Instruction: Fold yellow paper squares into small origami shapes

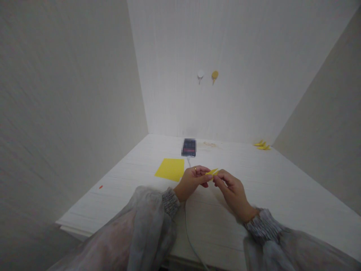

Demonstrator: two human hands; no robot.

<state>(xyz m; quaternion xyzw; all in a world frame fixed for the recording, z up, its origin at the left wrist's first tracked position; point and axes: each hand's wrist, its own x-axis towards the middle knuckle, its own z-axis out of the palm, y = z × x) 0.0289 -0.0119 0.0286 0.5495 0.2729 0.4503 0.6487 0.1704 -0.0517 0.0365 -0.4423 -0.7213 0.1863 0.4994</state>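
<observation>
Folded yellow paper [211,172] is held over the white table [284,180]; from my feed, the left hand [192,180] and right hand [233,189] pinch it from opposite sides, fingertips nearly together, probably to steady so small a piece.

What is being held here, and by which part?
A folded yellow paper: the left hand pinches its left end, the right hand its right.

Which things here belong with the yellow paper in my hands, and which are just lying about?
Job:
- yellow paper, in left hand and right hand
- probably flat yellow sheet, pointed yellow pieces

Seemingly unrelated:
- dark device
- white cable
- orange scrap
- white wall hook
- yellow wall hook
</observation>
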